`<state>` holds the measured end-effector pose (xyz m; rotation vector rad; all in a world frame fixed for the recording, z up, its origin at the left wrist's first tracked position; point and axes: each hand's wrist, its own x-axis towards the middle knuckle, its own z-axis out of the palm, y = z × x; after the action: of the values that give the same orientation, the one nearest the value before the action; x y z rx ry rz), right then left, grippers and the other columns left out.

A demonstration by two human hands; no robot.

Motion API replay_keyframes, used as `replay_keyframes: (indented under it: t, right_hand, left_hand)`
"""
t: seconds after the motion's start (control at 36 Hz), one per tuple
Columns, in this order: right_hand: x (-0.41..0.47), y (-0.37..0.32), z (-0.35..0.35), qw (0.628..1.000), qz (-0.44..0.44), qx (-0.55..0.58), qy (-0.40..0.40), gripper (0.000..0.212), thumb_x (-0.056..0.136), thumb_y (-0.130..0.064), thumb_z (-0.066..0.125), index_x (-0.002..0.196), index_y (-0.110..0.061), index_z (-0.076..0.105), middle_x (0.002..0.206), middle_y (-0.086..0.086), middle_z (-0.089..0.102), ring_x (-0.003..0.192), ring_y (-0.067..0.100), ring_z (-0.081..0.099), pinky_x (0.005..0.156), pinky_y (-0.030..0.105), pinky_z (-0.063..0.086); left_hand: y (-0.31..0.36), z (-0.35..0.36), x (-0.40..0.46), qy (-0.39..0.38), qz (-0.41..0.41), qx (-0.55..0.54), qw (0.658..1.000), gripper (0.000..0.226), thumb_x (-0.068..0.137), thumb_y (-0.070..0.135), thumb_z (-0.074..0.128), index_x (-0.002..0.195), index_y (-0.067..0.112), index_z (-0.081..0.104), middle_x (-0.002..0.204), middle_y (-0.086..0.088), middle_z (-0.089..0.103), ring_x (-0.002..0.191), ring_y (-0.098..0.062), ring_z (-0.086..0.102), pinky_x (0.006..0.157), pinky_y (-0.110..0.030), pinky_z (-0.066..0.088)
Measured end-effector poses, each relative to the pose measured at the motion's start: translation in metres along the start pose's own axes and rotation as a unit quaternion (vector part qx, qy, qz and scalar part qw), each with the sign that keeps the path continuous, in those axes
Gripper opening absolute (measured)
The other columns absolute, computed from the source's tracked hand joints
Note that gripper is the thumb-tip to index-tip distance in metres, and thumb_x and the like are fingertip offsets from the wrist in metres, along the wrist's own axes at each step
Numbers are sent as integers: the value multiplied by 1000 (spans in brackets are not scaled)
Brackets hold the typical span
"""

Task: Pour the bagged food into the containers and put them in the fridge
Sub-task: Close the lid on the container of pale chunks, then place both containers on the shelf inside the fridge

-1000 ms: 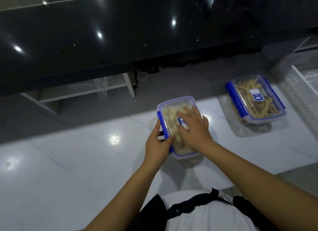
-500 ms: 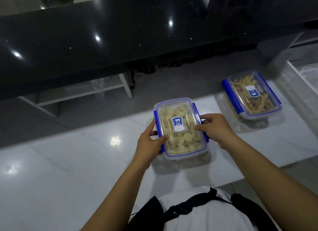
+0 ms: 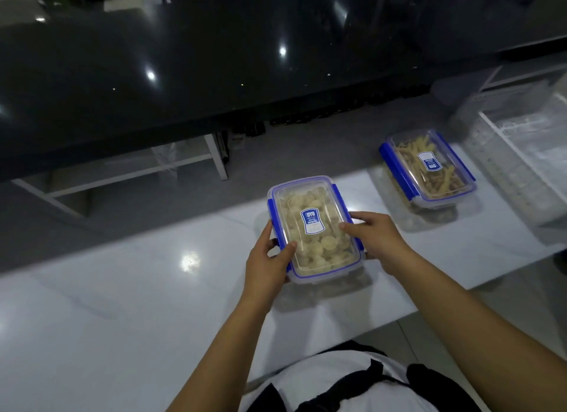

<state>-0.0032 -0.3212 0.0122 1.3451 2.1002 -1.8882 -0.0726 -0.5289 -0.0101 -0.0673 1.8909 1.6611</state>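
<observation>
So compared to half a second back, not a lot has moved: the near container sits in the same spot on the white tabletop, lid on, blue side clips down. A full second ago the right hand was flat on top of the lid; now it's off the top and round at the right side.

Left hand: its grip is curled around the near-left edge of the box, thumb laid over the lid rim, fingers tucked down the side by the blue clip. Right hand: grip wrapped on the right long side, thumb pointing in across the lid, fingers round the far side of the clip. Both are holding it, neither is spread open.

Inside it's pale round pieces, with a blue-and-white label in the middle of the lid.

The second container is well apart, up and to the right on the same tabletop, also lidded, full of yellowish strips.
</observation>
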Motion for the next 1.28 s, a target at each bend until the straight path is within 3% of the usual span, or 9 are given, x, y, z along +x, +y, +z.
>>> replay_keyframes:
  t: [0.14,0.28,0.44,0.53,0.67,1.0,1.11,1.19,1.28]
  right_hand:
    - [-31,23,4,995,64,78,-19,22,87,-28,75,108,-28,68,85,-10,77,75,12,75,55,31,57]
    - [-60,37,8,981,121,148,-19,26,89,-26,71,114,-18,68,97,2,78,86,21,75,68,36,57]
    - [-119,47,-15,959,68,275,13,54,71,-29,77,123,-19,66,118,7,73,110,32,68,92,51,53]
    - [-152,55,-44,950,24,311,4,51,78,-18,71,128,-19,64,125,10,69,117,34,64,104,59,45]
    - [-198,73,-86,938,-18,342,53,51,83,-9,65,131,-23,60,124,8,70,113,30,67,88,47,58]
    - [-271,165,-216,892,-34,421,160,55,70,-21,74,124,-26,65,121,7,71,107,30,70,92,55,55]
    - [-297,206,-272,859,-43,465,209,61,64,-22,79,123,-31,66,117,8,72,104,33,71,81,50,60]
    - [-314,238,-310,842,-54,474,250,70,64,-25,81,130,-36,59,116,7,72,105,33,70,88,56,57]
    - [-327,267,-342,823,-51,488,286,68,66,-27,80,131,-32,59,117,7,72,107,31,70,91,57,55]
  left_hand:
    - [-18,-3,-19,-36,-24,-41,998,49,88,31,75,132,39,54,120,10,69,100,-15,72,79,-41,63]
    - [-21,-9,-29,-67,-45,-71,994,47,82,32,78,124,39,60,113,14,72,96,-11,73,70,-34,62]
    - [-4,4,-42,-166,-23,-54,984,56,69,43,81,120,50,58,111,23,69,95,-7,72,60,-28,60]
    - [9,19,-51,-242,-17,-56,969,63,72,39,82,128,48,56,116,21,70,100,-8,72,64,-31,61]
    - [26,62,-76,-350,-6,-31,936,64,79,33,82,135,45,53,124,14,68,109,-19,70,75,-42,62]
    - [-5,216,-152,-466,-22,13,885,67,80,28,85,138,41,54,136,-5,63,118,-35,65,91,-59,54]
    - [-25,288,-183,-519,-44,29,853,70,85,18,81,144,36,48,136,-9,63,120,-38,63,86,-53,57]
    - [-42,341,-205,-520,-74,39,850,78,72,22,90,139,38,53,131,-12,66,115,-38,66,81,-51,58]
    - [-56,389,-226,-540,-65,73,836,66,70,29,91,127,45,62,128,-11,68,112,-36,68,79,-46,60]
